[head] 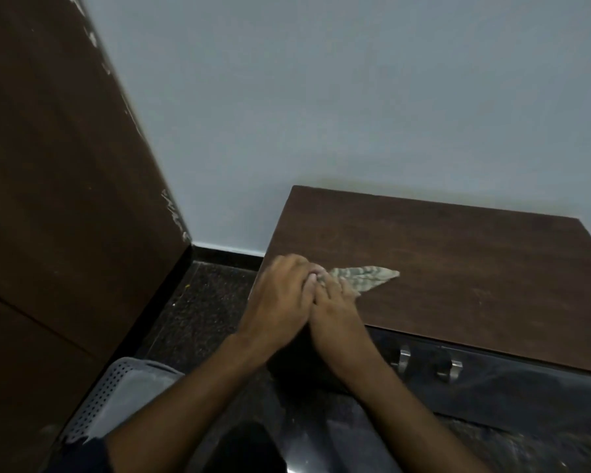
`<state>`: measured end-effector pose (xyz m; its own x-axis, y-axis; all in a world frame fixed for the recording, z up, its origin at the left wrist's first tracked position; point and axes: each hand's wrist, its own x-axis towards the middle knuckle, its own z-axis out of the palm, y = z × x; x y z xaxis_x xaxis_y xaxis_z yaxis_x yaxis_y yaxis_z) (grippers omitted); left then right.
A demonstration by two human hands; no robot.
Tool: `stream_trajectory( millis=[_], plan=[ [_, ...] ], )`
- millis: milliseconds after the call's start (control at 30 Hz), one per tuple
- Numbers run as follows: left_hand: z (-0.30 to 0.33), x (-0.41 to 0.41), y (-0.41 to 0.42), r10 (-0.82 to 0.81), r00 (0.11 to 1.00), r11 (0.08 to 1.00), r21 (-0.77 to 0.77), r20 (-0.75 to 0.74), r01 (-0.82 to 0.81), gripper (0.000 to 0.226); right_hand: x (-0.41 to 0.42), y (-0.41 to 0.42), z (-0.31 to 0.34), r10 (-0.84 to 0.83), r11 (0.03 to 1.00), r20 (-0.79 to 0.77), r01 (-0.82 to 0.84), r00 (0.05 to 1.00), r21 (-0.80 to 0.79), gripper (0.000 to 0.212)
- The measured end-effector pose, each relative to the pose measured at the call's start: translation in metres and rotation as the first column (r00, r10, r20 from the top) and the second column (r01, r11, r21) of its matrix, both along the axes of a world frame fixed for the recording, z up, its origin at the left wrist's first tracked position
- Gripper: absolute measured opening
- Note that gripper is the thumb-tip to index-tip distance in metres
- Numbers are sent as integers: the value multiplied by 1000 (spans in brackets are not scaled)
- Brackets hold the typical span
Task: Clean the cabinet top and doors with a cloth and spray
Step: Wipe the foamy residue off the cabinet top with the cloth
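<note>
A low cabinet with a dark brown wooden top stands against the pale wall. Its dark glossy doors carry two metal handles. A small patterned greenish cloth lies on the top near the front left corner, one pointed end sticking out to the right. My left hand and my right hand sit side by side on the cloth's left part, fingers curled over it. Most of the cloth is hidden under them. No spray bottle is in view.
A tall dark brown wooden panel with chipped edges rises on the left. Dark speckled floor lies between it and the cabinet. A grey perforated basket holding grey fabric sits at the lower left.
</note>
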<state>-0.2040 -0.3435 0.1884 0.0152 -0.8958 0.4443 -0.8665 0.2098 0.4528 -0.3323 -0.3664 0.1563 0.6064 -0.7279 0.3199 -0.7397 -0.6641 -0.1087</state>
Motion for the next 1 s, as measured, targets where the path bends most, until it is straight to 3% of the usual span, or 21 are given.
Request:
stream_trajectory(
  millis=[133, 267, 400, 500, 600, 733, 867, 1000],
  plan=[
    [0, 39, 11, 79, 997, 997, -10, 14, -78, 27, -17, -2, 1, 112, 993, -10, -112, 994, 47, 56],
    [0, 71, 26, 133, 991, 991, 20, -17, -133, 30, -33, -8, -2, 78, 995, -8, -77, 997, 65, 53],
    [-5, 82, 37, 170, 984, 985, 53, -62, -167, 31, 20, -5, -4, 81, 993, -17, -79, 997, 85, 54],
    [-4, 83, 40, 147, 987, 988, 55, -57, -144, 31, 70, 6, 4, 106, 993, 2, -106, 994, 58, 43],
    [0, 83, 40, 171, 984, 985, 28, -51, -169, 32, 87, 11, 12, 118, 991, -42, -115, 992, 68, 50],
    [5, 62, 36, 100, 994, 995, 16, -40, -99, 27, 47, 6, 10, 181, 978, -19, -178, 983, 107, 58],
    [-2, 27, 22, -34, 999, 999, 2, 5, 34, 22, -20, -1, 5, 110, 986, -13, -107, 994, 125, 47],
    [-9, -35, 6, -184, 983, 983, -15, 26, 184, 22, -105, -1, 8, 3, 984, -52, 7, 999, 177, 54]
  ],
)
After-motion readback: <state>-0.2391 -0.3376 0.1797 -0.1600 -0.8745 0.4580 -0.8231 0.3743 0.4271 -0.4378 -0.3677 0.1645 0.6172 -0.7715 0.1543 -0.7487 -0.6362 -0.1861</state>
